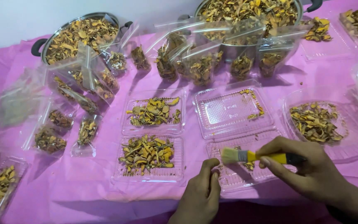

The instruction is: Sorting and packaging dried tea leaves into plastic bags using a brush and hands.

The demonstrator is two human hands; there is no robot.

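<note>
A small flat paintbrush with a yellow handle, black end and pale bristles (257, 157) is pinched between thumb and fingers of the right hand (311, 172), closed on the handle. The brush is held just above a nearly empty clear plastic clamshell tray (245, 174), on which a few dried yellow-brown flakes (248, 165) remain. The left hand (201, 193) is pressed with fingers together on the tray's near left edge.

Risk, as judged: the light tray could skid or flip on the pink plastic table cover (88, 186) if the left hand's hold slackens; flakes could be flicked over the low rim by a hard stroke.

Brush long axis: close to horizontal, left to right across the view. Bristles are pointed left, toward the filled tray of flakes (148, 153); the black end points right.
</note>
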